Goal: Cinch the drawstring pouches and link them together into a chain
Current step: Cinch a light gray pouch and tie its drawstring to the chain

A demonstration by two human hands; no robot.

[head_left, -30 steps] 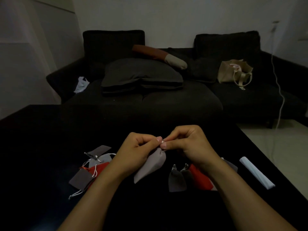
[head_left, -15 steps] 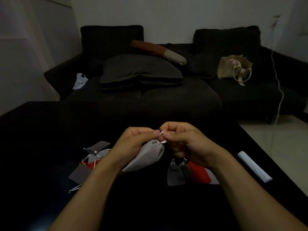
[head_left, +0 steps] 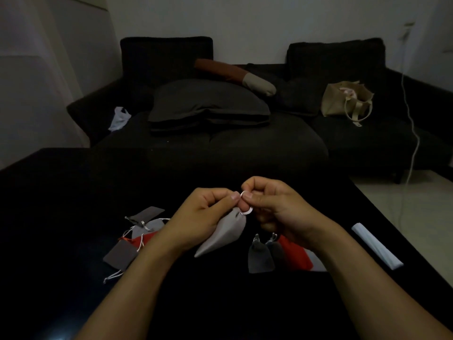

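while held above table (head_left: 73, 192), grey pouch (head_left: 224, 235) hangs between hands, left (head_left: 208, 217) and right (head_left: 277, 209) pinching its cord (head_left: 246, 203)

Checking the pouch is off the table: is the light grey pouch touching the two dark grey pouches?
Apart. The head view shows black table between the light grey pouch, held in the left hand, and the dark grey pouches.
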